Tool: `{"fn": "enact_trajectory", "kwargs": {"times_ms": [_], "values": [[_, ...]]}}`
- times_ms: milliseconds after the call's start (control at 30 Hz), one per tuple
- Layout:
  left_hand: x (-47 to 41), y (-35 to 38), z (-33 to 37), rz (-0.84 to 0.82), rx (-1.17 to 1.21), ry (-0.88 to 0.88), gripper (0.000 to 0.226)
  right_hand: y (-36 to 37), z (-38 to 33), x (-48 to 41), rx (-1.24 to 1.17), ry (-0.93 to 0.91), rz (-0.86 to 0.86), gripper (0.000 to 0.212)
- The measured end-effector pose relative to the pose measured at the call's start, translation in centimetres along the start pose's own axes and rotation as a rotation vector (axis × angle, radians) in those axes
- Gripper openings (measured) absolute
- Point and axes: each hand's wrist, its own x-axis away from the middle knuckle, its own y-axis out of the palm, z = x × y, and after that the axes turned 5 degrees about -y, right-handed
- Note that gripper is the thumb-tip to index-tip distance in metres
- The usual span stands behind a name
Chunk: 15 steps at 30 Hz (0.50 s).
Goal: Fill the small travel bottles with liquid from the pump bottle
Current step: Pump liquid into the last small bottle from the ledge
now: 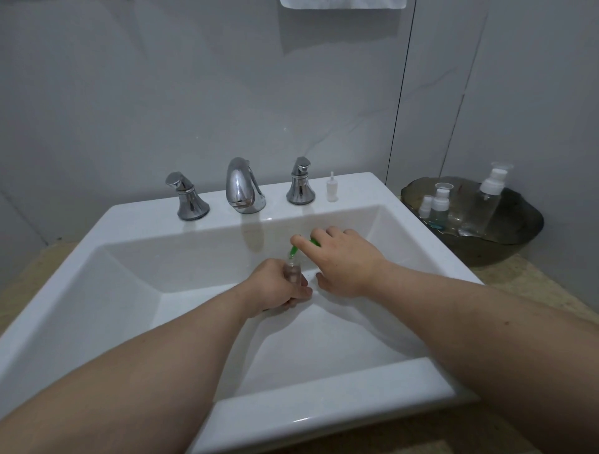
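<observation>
Over the white sink basin, my left hand grips a small clear travel bottle, held upright with its neck uncovered. My right hand pinches a green dropper-like tool, whose thin tip points down into the bottle's mouth. A small white spray cap stands on the sink's back ledge, right of the taps. The clear pump bottle with a white pump head stands in a dark dish at the right, with two smaller white-capped bottles beside it.
A chrome spout sits between two chrome handles on the sink's back ledge. A beige counter surrounds the sink. A white towel edge hangs at the top of the grey wall.
</observation>
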Motion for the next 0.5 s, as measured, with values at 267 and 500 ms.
{"fn": "enact_trajectory", "kwargs": {"times_ms": [267, 500], "values": [[0.00, 0.00, -0.12, -0.009, -0.016, -0.015, 0.013, 0.00, -0.04, -0.12, -0.016, 0.013, -0.007, 0.071], [-0.28, -0.41, -0.05, 0.030, -0.006, -0.035, 0.014, -0.02, 0.27, 0.18, -0.047, -0.014, 0.013, 0.091]]}}
